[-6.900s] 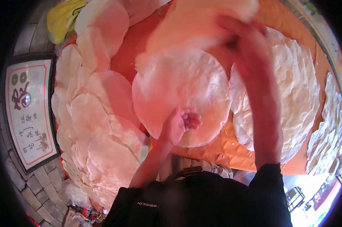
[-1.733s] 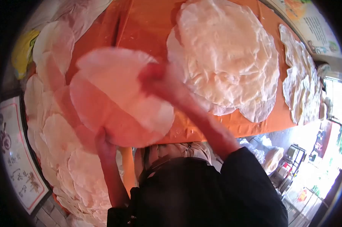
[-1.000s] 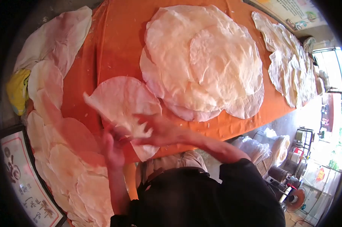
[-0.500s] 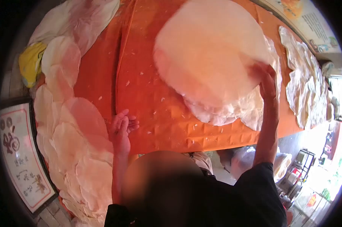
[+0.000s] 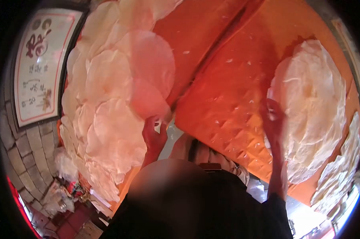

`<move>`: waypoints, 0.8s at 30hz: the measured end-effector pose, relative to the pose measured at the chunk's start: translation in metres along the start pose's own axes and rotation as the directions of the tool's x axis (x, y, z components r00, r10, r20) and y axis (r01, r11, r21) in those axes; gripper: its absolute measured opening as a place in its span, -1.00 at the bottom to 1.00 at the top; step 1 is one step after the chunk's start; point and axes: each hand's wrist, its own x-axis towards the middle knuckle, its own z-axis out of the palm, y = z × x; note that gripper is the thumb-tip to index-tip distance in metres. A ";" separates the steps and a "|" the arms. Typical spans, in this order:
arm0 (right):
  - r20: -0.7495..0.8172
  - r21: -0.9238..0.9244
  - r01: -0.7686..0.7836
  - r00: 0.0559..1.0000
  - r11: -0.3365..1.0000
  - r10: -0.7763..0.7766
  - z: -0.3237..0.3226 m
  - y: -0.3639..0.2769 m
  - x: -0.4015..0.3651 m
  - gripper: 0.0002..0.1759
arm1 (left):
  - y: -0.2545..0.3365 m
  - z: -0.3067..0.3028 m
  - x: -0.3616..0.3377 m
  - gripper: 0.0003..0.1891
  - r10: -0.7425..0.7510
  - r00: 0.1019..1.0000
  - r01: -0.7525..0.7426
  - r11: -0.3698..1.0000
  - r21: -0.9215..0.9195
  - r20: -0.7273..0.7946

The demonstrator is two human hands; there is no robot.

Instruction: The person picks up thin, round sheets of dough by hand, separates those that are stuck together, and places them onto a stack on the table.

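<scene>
My left hand [image 5: 154, 134] is at the lower edge of a thin round flatbread [image 5: 150, 93], thumb and fingers curled at its rim. That sheet overlaps a spread of pale flatbreads [image 5: 108, 119] on the left. My right hand [image 5: 273, 115], smeared by motion, hangs over the orange quilted cover [image 5: 227, 103], its fingers partly curled. It is right beside the near edge of a stack of large flatbreads [image 5: 313, 107] on the right.
A framed sign with brush writing [image 5: 46, 65] stands along the left side, above a brick surface [image 5: 24, 145]. More flatbreads [image 5: 339, 167] lie at the far right. A dark fold [image 5: 223, 36] crosses the orange cover. Plastic bags [image 5: 65, 164] sit at lower left.
The view has swung left, toward the spread flatbreads. My right hand has left the large raised flatbread, which now lies flat on the right stack. My left hand has moved to a flatbread's rim.
</scene>
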 end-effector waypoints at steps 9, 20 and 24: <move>0.593 0.063 0.154 0.789 0.986 -0.161 0.280 -0.075 -0.019 -0.69 | -0.034 -0.020 -0.107 -0.76 -0.604 0.760 0.638 0.628 -0.445 0.238; 0.628 0.172 0.284 0.706 0.943 -0.327 0.260 -0.146 -0.065 -0.70 | -0.084 -0.045 -0.155 -0.59 -0.740 0.462 0.149 -0.479 -0.865 0.489; 0.546 0.450 0.094 0.758 0.888 -0.357 0.173 -0.172 -0.053 -0.84 | -0.098 -0.049 -0.150 -0.69 -0.792 0.523 0.001 -0.367 -0.930 0.313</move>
